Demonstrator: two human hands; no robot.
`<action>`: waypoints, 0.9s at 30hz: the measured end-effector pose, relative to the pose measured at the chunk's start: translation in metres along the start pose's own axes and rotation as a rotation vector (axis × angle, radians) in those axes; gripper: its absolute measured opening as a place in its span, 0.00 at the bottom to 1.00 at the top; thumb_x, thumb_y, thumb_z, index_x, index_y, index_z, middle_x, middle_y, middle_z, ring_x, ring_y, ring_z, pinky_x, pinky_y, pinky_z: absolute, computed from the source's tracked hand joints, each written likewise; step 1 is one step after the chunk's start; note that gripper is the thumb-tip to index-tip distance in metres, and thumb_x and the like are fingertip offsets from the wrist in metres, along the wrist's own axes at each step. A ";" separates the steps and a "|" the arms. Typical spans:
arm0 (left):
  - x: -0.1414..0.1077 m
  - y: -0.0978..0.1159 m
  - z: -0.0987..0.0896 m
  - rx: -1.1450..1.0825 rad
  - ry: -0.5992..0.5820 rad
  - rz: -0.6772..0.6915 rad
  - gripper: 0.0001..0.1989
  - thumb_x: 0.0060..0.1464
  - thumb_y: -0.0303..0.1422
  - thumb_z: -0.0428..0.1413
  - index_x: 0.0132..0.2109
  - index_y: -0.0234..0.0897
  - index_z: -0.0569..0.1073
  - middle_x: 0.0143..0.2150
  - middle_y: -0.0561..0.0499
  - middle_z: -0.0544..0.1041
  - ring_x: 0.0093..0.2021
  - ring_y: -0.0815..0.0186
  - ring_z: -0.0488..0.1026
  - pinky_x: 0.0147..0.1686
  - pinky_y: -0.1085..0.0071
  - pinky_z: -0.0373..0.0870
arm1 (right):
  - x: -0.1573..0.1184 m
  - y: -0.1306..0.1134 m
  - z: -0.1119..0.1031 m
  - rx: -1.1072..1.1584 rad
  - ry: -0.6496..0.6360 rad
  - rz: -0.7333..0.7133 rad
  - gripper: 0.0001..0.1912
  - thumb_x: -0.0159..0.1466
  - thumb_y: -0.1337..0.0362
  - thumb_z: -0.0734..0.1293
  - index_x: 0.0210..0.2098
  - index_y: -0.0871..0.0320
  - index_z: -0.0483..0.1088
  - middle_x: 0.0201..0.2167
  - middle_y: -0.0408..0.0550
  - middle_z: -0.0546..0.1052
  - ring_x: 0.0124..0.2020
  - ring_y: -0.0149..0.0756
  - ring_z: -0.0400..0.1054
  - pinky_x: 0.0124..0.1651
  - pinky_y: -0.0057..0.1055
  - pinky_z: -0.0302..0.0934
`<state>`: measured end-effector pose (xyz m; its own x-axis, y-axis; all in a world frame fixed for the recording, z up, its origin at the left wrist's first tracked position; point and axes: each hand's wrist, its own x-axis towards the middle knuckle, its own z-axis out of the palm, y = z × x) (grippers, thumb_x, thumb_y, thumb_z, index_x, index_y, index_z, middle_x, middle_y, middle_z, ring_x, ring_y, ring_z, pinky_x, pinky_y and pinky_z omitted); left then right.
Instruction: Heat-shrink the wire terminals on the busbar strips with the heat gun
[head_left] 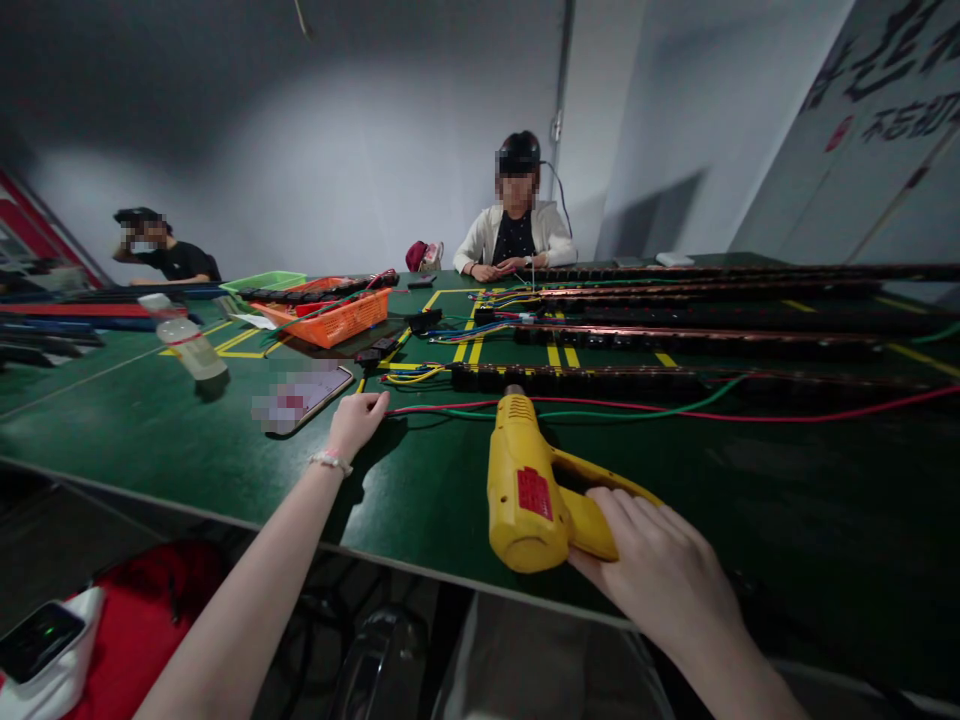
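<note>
My right hand (652,560) is wrapped round the handle of a yellow heat gun (517,480), whose nozzle points away from me toward the nearest long black strip (585,380). Closed at the fingertips, my left hand (358,425) pinches the end of the red and green wires (442,410), which run to the right across the table. The tips of those wires are hidden by my fingers. Yellow, blue and white leads (416,374) come out of the strip's left end, just beyond my left hand.
On the green table (420,500) lie a phone (307,395), a bottle (184,340), an orange basket (330,320) and a green basket (274,283). More strips (697,340) stretch to the right. One person (517,220) sits opposite, another (172,255) at the far left.
</note>
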<state>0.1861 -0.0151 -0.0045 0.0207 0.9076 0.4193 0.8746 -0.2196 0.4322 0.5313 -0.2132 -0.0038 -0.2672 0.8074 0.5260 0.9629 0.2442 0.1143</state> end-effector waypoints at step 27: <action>-0.002 -0.019 -0.009 0.043 -0.055 0.059 0.20 0.51 0.52 0.49 0.31 0.39 0.69 0.24 0.54 0.69 0.24 0.69 0.63 0.25 0.74 0.55 | 0.009 -0.055 0.014 0.208 0.177 0.024 0.22 0.55 0.54 0.68 0.45 0.61 0.68 0.34 0.49 0.77 0.35 0.41 0.68 0.42 0.37 0.54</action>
<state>0.1649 -0.0157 -0.0061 0.0984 0.9120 0.3982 0.8913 -0.2588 0.3724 0.4758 -0.2115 -0.0173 -0.2166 0.7124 0.6675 0.9358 0.3463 -0.0660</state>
